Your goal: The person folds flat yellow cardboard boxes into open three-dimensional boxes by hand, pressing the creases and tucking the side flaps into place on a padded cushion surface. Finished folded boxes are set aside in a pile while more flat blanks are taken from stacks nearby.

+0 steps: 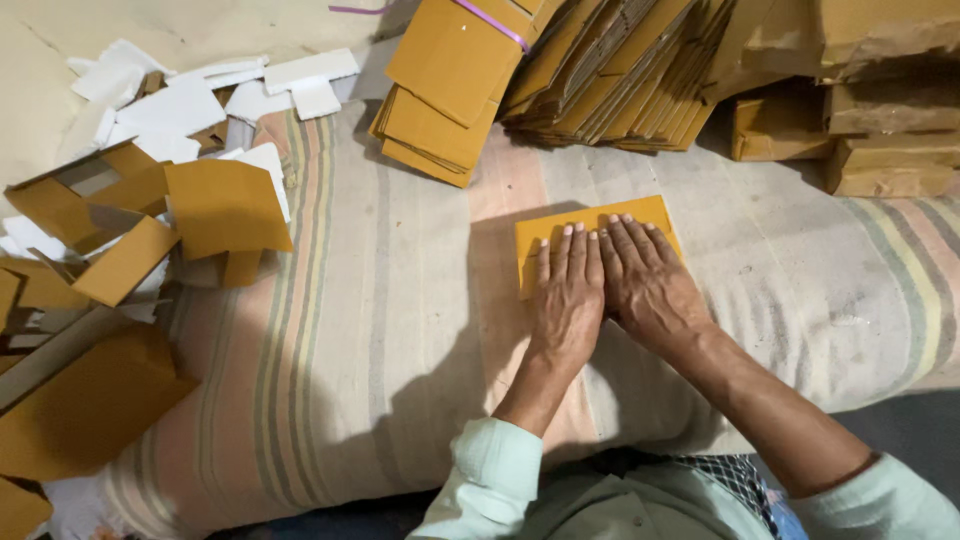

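A flat yellow card sheet is seen just above centre of the view, lying on a striped cloth w/ pink, grey & cream bands. Both hands are laid flat on it, palms down, fingers straight & together: left hand on the sheet's middle, right hand touching it side by side at approx. 3 o'clock. Neither hand is closed round anything; the sheet is only pressed under them, its top edge & left part left uncovered. Pale green sleeves are visible at 6 o'clock. At 12 o'clock from the hands, a bundle of yellow card pieces is tied w/ a purple band; beside it, at approx. 1 o'clock, a large fanned stack of flat cards is leaned. Brown folded boxes are stacked at 2 o'clock. At 9–10 o'clock, well apart from the hands, loose yellow card pieces & white offcuts are scattered in a heap.
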`<state>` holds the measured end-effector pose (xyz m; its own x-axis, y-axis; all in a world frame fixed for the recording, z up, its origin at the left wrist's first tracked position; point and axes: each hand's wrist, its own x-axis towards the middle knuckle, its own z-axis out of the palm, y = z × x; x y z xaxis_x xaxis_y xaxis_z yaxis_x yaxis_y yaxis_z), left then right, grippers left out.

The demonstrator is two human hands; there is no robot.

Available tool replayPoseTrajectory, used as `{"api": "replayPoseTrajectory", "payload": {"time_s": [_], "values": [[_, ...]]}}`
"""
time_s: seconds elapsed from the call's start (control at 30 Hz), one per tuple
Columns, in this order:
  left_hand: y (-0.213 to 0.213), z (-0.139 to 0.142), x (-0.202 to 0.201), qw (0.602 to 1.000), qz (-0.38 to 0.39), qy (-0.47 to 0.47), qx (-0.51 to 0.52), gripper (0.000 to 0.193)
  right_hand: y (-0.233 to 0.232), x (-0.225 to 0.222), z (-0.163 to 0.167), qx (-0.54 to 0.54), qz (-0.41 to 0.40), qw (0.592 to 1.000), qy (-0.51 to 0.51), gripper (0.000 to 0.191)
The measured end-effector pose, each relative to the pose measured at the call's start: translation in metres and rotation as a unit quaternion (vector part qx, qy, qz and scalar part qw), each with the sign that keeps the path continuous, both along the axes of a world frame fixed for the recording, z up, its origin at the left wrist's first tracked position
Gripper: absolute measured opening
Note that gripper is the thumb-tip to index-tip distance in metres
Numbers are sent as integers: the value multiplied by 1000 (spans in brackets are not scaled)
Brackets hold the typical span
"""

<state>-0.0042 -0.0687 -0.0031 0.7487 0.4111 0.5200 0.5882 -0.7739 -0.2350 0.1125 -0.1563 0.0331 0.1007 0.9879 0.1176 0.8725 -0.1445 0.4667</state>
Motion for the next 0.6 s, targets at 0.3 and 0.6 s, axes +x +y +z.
{"api": "replayPoseTrajectory", "payload": {"time_s": [0.3, 0.6], "values": [[21, 18, -51, 964, -65, -70, -247, 89, -20, 31, -11, 103, 1, 973, 206, 88], [28, 38, 20, 933, 146, -61, -322, 54, 49, 7, 5, 74, -178, 952, 236, 65]]}}
